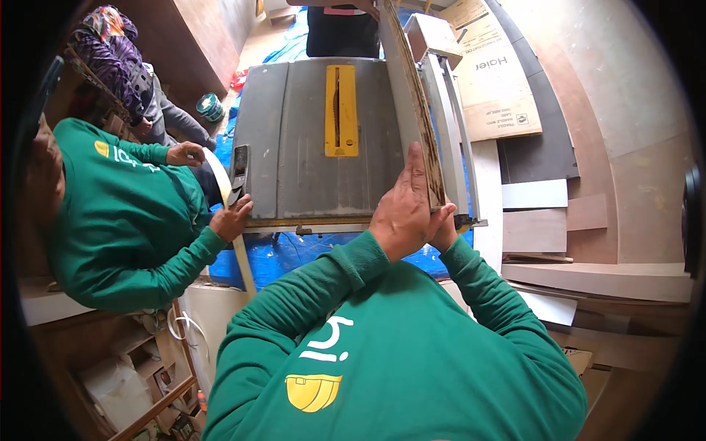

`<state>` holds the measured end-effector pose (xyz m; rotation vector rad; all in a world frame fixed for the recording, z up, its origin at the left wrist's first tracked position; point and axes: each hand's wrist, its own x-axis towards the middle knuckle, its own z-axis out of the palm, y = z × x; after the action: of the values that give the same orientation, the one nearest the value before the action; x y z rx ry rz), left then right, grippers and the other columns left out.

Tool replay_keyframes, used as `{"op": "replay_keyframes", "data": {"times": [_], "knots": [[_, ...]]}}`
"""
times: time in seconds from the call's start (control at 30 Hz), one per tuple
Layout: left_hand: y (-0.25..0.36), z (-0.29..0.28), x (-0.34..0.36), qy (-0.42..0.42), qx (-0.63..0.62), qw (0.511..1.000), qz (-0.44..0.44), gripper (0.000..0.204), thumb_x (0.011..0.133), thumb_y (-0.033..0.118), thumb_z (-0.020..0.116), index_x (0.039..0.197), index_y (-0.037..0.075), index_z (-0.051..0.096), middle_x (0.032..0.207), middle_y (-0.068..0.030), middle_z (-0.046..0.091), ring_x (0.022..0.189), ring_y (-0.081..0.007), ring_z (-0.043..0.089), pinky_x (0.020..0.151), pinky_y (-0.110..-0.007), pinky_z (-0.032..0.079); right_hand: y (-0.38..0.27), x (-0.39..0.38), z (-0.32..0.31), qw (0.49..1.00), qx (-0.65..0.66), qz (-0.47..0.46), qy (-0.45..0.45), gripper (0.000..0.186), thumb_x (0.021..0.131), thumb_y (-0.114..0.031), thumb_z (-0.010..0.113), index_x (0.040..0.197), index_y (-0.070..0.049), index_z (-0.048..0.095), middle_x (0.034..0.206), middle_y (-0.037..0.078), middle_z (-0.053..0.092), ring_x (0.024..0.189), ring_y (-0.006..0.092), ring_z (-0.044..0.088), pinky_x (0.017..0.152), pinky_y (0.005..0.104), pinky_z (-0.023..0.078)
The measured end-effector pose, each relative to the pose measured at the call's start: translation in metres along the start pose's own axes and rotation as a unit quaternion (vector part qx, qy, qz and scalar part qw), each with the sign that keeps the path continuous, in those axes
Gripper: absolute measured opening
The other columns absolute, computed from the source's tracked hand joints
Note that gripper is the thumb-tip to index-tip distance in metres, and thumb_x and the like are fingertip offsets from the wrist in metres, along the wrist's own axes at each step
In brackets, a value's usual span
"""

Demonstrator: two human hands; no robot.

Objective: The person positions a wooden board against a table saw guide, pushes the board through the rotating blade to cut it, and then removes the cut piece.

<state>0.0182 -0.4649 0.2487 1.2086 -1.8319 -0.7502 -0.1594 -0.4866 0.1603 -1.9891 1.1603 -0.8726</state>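
A wooden board stands on its long edge over the right side of a table saw, its rough brown edge facing right. My left hand presses against the board's left face at the near end, fingers pointing up along it. Around the near lower corner, my right hand holds the board from the other side; much of it is hidden. To the left of the board, the saw's yellow insert has a slot with the blade in it. The saw's grey rail lies to the right.
A co-worker in green at left rests a hand on the saw's corner. Someone in dark clothing stands at the far end; a person in purple is behind left. Blue sheeting lies below. Cardboard and wood panels are at right.
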Motion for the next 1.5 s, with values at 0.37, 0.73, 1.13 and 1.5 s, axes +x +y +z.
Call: {"op": "replay_keyframes", "data": {"times": [0.37,0.73,1.13,1.5], "knots": [[0.022,0.031,0.030,-0.050,0.065,0.996,0.039,0.121,0.096,0.047,0.076,0.165,-0.016,-0.002,0.171,-0.0406,0.015,0.154,-0.0512,0.037,0.119,-0.044,0.046,0.033,-0.040,-0.035,0.997,-0.046,0.052,0.016,0.075,0.101,-0.028,0.074,0.163,-0.005,0.040,0.160,0.017,0.051,0.145,0.0293,0.053,0.119,0.0443,0.044],[0.028,0.030,0.036,-0.084,0.044,0.993,0.074,0.105,0.096,0.038,0.080,0.175,0.031,0.012,0.172,-0.0393,0.015,0.143,-0.0582,0.050,0.113,-0.052,0.052,0.034,-0.060,-0.054,0.984,-0.144,0.100,0.008,0.047,0.104,-0.021,0.071,0.146,-0.005,0.061,0.142,0.016,0.067,0.131,0.0278,0.064,0.107,0.0469,0.051],[0.031,0.022,0.025,-0.072,0.002,0.997,0.036,0.114,0.088,0.043,0.086,0.175,0.023,0.014,0.172,-0.0396,0.016,0.144,-0.0590,0.048,0.113,-0.052,0.051,0.050,-0.061,-0.028,0.997,0.017,0.069,-0.029,0.058,0.111,-0.024,0.058,0.163,-0.003,0.042,0.160,0.014,0.052,0.148,0.0280,0.049,0.122,0.0460,0.041],[0.002,-0.029,-0.001,0.061,0.002,0.997,0.044,0.116,0.088,0.028,0.085,0.171,-0.003,0.010,0.168,-0.0316,0.036,0.149,-0.0501,0.047,0.117,-0.048,0.049,-0.056,0.003,0.025,0.990,0.128,0.028,0.061,0.084,0.098,-0.018,0.070,0.168,0.003,0.028,0.171,0.028,0.031,0.156,0.0431,0.038,0.129,0.0488,0.029]]}}
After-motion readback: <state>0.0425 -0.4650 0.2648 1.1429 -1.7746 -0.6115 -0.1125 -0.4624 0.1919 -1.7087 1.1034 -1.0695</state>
